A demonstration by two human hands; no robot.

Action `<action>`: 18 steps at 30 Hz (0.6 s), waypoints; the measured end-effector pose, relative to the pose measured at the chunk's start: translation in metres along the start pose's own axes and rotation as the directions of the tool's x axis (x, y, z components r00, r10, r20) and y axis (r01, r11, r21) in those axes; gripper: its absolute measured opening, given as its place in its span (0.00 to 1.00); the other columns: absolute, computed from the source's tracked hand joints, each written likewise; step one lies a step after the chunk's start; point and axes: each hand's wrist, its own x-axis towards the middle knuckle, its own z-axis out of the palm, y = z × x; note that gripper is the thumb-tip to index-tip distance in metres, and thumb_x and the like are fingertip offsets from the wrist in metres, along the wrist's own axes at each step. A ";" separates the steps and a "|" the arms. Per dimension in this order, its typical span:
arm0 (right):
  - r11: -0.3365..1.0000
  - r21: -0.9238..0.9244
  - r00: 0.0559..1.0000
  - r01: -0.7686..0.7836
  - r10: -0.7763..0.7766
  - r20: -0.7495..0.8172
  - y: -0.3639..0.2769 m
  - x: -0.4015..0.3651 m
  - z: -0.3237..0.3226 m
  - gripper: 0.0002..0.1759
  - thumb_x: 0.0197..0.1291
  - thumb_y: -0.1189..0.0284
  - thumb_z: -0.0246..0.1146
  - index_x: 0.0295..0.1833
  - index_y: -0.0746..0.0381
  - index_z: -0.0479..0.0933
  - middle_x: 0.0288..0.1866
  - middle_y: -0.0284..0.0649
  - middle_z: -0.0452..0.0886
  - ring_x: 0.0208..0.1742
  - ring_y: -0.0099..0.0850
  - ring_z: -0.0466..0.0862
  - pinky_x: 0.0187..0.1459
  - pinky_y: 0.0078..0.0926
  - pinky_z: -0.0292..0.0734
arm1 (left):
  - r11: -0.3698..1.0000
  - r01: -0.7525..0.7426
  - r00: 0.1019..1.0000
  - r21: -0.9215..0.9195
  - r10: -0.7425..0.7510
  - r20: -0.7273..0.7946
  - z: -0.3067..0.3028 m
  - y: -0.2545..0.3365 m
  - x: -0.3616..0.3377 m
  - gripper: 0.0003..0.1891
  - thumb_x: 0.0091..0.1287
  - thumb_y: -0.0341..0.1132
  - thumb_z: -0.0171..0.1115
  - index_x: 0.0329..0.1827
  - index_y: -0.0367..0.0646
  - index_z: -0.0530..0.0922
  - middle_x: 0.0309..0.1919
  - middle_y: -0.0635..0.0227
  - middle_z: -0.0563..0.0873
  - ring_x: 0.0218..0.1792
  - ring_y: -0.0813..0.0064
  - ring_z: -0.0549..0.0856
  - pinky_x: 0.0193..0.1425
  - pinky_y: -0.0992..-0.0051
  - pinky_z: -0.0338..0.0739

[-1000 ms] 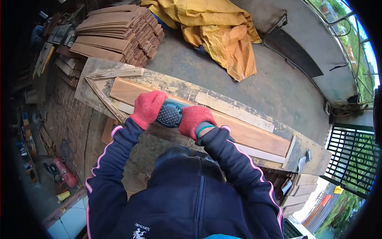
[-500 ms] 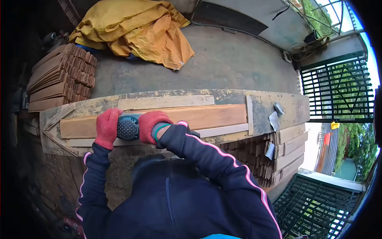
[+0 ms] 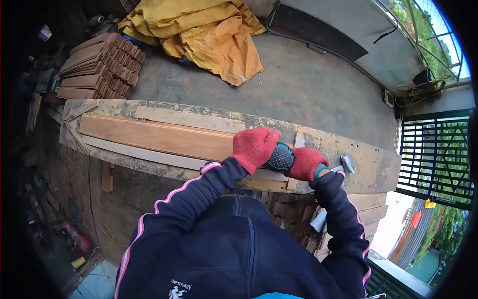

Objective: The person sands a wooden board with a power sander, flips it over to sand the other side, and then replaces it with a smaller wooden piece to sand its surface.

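Observation:
Both my hands wear red gloves and grip a green and black power sander (image 3: 282, 157) with a white-dotted dust bag. My left hand (image 3: 255, 148) is closed around its left side, and my right hand (image 3: 306, 163) wraps its right side. The tool stands over the right end of a long brown wooden board (image 3: 174, 140), whose end is hidden by my hands. Pale wooden strips border the board: one along the far side (image 3: 189, 119), another along the near side (image 3: 144, 153). All of it lies on a worn, paint-spotted bench (image 3: 368, 154).
Stacked wooden slats (image 3: 107, 70) stand at the far left, and more boards (image 3: 366, 202) are piled under the bench's right end. A yellow tarp (image 3: 214, 35) lies on the floor beyond. A grey roll (image 3: 347, 163) rests on the bench near my right hand.
My hands have carried the sander rightward along the board, from its left part to its right end. My view has turned and shifted, uncovering the board's left part.

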 end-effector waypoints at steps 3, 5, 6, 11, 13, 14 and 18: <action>1.000 0.011 1.000 -0.007 0.007 0.014 0.046 -0.011 -0.007 0.26 0.48 0.50 0.70 0.49 0.55 0.86 0.46 0.49 0.89 0.51 0.50 0.87 0.55 0.45 0.82 | 0.995 0.103 0.994 -0.014 -0.102 0.034 0.033 0.038 0.014 0.19 0.70 0.52 0.58 0.32 0.48 0.85 0.29 0.56 0.87 0.34 0.49 0.87 0.38 0.53 0.79; 1.000 -0.004 1.000 0.020 -0.020 0.014 0.067 -0.008 -0.010 0.27 0.48 0.49 0.70 0.49 0.55 0.86 0.47 0.49 0.89 0.51 0.51 0.87 0.55 0.45 0.82 | 0.993 0.117 0.992 -0.021 -0.116 0.043 0.049 0.045 0.019 0.20 0.68 0.55 0.58 0.32 0.48 0.86 0.30 0.55 0.87 0.34 0.48 0.87 0.39 0.52 0.79; 1.000 -0.012 1.000 0.021 -0.021 0.008 0.069 -0.007 -0.012 0.27 0.49 0.49 0.70 0.49 0.55 0.86 0.47 0.49 0.89 0.51 0.51 0.87 0.55 0.45 0.82 | 0.992 0.128 0.991 -0.015 -0.127 0.035 0.047 0.043 0.020 0.20 0.68 0.55 0.58 0.32 0.48 0.86 0.30 0.55 0.87 0.34 0.48 0.87 0.39 0.52 0.79; 0.989 -0.061 0.991 0.134 -0.132 0.031 0.037 0.016 -0.025 0.24 0.47 0.51 0.69 0.46 0.55 0.86 0.44 0.50 0.89 0.48 0.52 0.87 0.53 0.46 0.83 | 0.978 0.207 0.978 -0.011 -0.207 0.020 0.018 0.025 0.018 0.20 0.70 0.54 0.58 0.32 0.48 0.86 0.31 0.53 0.87 0.36 0.46 0.87 0.40 0.52 0.79; 0.982 -0.093 0.986 0.165 -0.162 0.041 0.009 0.025 -0.027 0.23 0.46 0.54 0.68 0.45 0.55 0.87 0.43 0.50 0.89 0.48 0.52 0.87 0.52 0.46 0.83 | 0.971 0.241 0.970 0.003 -0.241 0.020 -0.007 0.008 0.011 0.20 0.71 0.53 0.57 0.33 0.47 0.86 0.32 0.53 0.87 0.38 0.46 0.86 0.41 0.53 0.79; 0.973 -0.119 0.980 0.200 -0.195 0.049 -0.005 0.030 -0.027 0.21 0.46 0.56 0.67 0.44 0.56 0.87 0.42 0.50 0.89 0.47 0.52 0.88 0.51 0.47 0.83 | 0.968 0.253 0.967 0.005 -0.253 0.029 -0.020 -0.002 0.007 0.20 0.72 0.53 0.57 0.33 0.47 0.86 0.32 0.53 0.87 0.38 0.46 0.86 0.41 0.53 0.79; 0.962 -0.103 0.968 0.252 -0.250 0.035 -0.064 0.050 -0.024 0.18 0.46 0.61 0.66 0.43 0.56 0.87 0.42 0.51 0.89 0.47 0.51 0.88 0.50 0.46 0.84 | 0.982 0.184 0.982 0.050 -0.181 -0.057 -0.074 -0.042 -0.002 0.20 0.73 0.52 0.56 0.32 0.48 0.84 0.31 0.54 0.86 0.36 0.45 0.85 0.38 0.50 0.77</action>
